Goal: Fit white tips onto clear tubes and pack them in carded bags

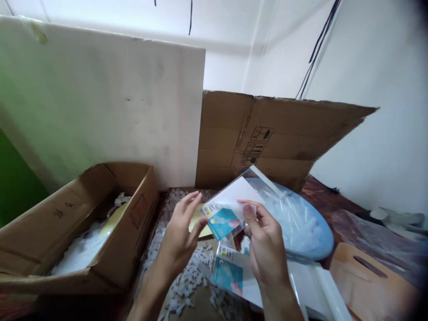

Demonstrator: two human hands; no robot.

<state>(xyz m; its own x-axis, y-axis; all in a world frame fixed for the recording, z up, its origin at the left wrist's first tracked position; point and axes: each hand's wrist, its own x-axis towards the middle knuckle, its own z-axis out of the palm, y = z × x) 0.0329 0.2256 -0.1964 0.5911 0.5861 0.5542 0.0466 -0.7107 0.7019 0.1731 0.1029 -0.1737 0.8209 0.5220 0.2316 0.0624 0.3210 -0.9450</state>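
Observation:
My right hand (265, 229) pinches a clear plastic packaging bag (224, 218) with a white and teal printed card in it, tilted up in front of me. Beside the bag's left corner is my left hand (185, 223), thumb and fingers apart, with nothing seen between them. Another bag (230, 272) with the same print lies below, partly covered by my right forearm. Small white plastic pieces (189, 276) are scattered beneath my hands. Behind the held bag, a yellow sheet (197, 223) shows in part.
To the left stands an open cardboard box (133, 236) with white items inside. A blue oval tub (326, 232) with translucent pieces sits behind my right hand. An orange plastic stool (374, 281) is at right. A cardboard sheet (220, 138) and a white panel (133, 102) stand behind.

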